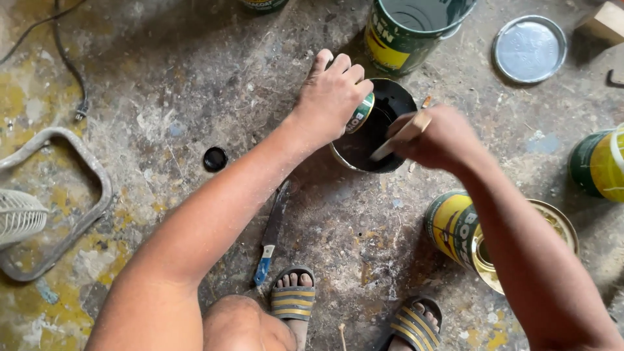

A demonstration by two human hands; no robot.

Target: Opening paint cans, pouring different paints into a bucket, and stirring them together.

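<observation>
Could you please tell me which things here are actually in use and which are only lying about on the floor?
In use: left hand gripping the tilted paint can; right hand holding the wooden stirring stick.

Lying about: knife, black cap, round metal lid, open green can, fan, cable.

Camera, one: my only view, head-worn, looking almost straight down at the floor [195, 84] from close, squatting height. Forearms enter from 6 o'clock, reaching toward 12. The hands meet just above centre; sandalled feet [292, 300] sit at the 6 o'clock edge. No second view, so no shared ground.
</observation>
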